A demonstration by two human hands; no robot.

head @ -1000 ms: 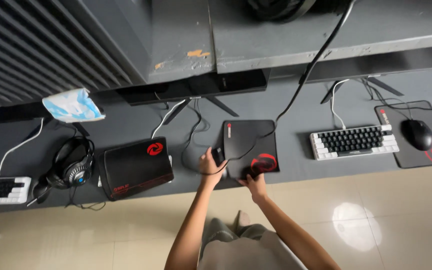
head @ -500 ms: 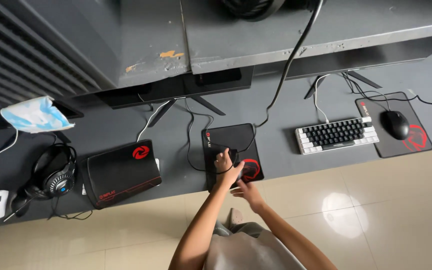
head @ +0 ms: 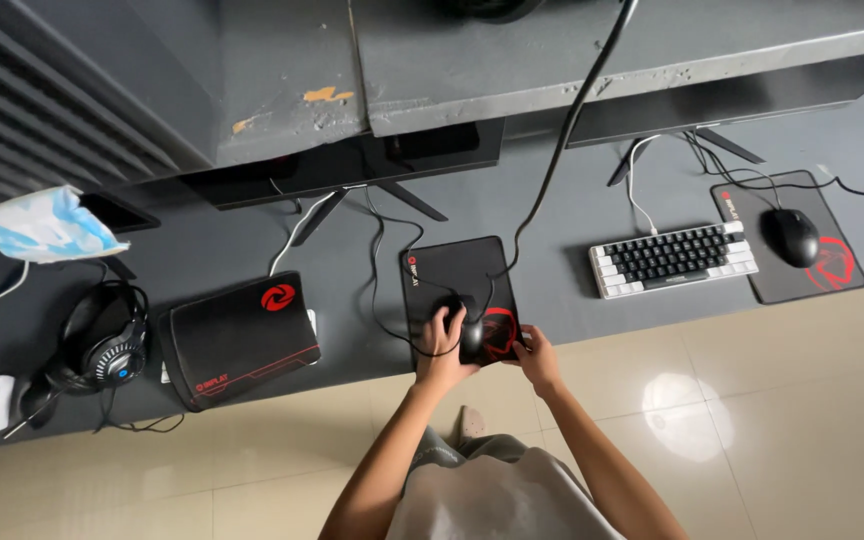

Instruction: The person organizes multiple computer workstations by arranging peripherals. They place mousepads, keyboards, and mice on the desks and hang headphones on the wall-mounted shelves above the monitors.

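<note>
Lying under left hand (head: 442,345): black mouse (head: 471,336).

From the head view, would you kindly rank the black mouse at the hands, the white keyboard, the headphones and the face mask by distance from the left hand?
1. Black mouse, touching the left hand.
2. White keyboard, to its right.
3. Headphones, far left.
4. Face mask, upper left, farthest.

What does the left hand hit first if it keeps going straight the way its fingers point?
The left hand already rests on the black computer mouse on the black square mouse pad with red emblem. Straight on, its fingers would likely slide over bare pad and meet the black cables, then the dark monitor's stand.
</note>
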